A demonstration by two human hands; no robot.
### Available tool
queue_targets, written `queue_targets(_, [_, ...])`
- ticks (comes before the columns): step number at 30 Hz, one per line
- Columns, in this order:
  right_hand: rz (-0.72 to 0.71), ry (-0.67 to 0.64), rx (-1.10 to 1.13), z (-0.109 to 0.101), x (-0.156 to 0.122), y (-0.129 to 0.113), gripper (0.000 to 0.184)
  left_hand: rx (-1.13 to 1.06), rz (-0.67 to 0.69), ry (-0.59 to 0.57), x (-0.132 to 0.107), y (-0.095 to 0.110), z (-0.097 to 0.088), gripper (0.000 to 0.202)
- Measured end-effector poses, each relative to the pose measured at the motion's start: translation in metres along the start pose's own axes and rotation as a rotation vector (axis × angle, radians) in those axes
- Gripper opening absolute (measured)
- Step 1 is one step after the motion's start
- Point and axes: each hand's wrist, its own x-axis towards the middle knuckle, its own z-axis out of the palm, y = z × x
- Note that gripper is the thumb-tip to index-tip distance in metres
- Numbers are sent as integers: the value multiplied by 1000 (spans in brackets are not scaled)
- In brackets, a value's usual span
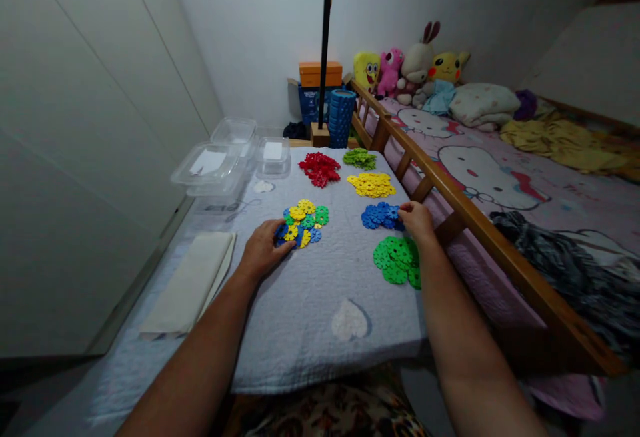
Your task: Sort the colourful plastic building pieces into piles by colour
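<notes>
My left hand (264,247) rests at the left edge of a mixed pile of snowflake-shaped plastic discs (307,221) in yellow, green and blue. Its thumb and fingers are apart, around the pile's edge. On the right, my right hand (418,218) has its fingertips closed at the right end of a pile of blue discs (379,215), seemingly on one blue disc. Larger green discs (395,258) lie just below, partly covered by my right forearm. Farther back are piles of yellow discs (373,185), red pieces (320,169) and light green pieces (359,158).
Clear plastic boxes (213,165) stand at the table's back left, with a folded cream cloth (193,283) nearer me. A wooden bed rail (440,190) runs along the right side. Behind the table are a black pole (325,43) and a blue foam roller (342,119).
</notes>
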Motion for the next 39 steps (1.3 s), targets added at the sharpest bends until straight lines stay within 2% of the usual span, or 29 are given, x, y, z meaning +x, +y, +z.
queue_targets(5, [-43,50,-75,-5,-8,-6,18,-5,-11,9,-1,-2,1,57])
queue_targets(10, [-169,57,-69,0,-36,-23,22,-8,6,8,-1,-3,2,58])
queue_targets(14, [-319,-140,-12,29,-73,-51,22,-17,43,23,0,-6,3,61])
queue_targets(19, [-538,-368,-65,74,-122,-81,24,10,109,45,0,-7,4,65])
queue_targets(24, [-679,-466,-234,95,-153,-89,47,42,117,63,-1,-6,4,65])
queue_targets(27, [-716,-524,-315,97,-159,-89,52,41,116,71,-1,-6,5,63])
queue_targets(30, [-748,-550,-335,97,-159,-90,49,25,110,76,-1,-7,6,61])
queue_targets(36, [-702,-449,-307,93,-153,-88,21,-15,71,83,-2,-8,6,60])
queue_targets(39, [-647,-411,-322,92,-150,-86,16,-20,64,85,-2,-8,6,59])
